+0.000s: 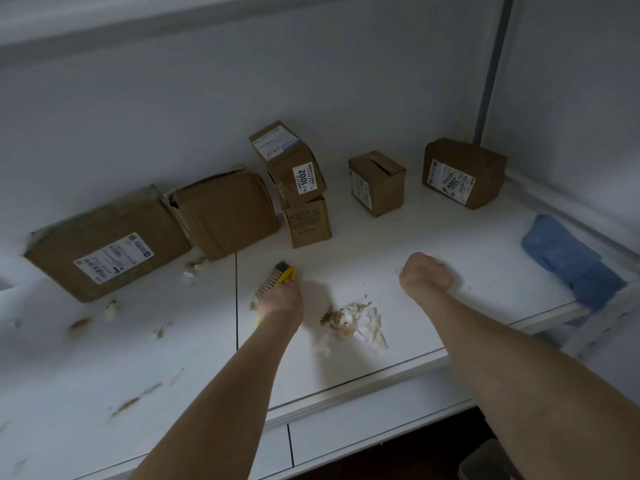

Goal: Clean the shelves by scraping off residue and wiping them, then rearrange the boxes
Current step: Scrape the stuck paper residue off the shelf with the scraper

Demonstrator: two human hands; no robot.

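Now your left hand (281, 299) grips the brush (274, 279), right hand (426, 275) curled, contents unseen; 1 hard sweep could fling the scraps (349, 323) off the shelf (415, 233).

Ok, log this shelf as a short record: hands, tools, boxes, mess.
left hand: holds the yellow brush
right hand: fingers curled into a fist low over the shelf; whether it holds anything is hidden
cardboard boxes: six along the back wall
box marked 1002: tilted, stacked on a smaller box
residue pile: torn scraps between the forearms; smaller bits lie to the left
blue cloth: bunched at the shelf's right edge, untouched
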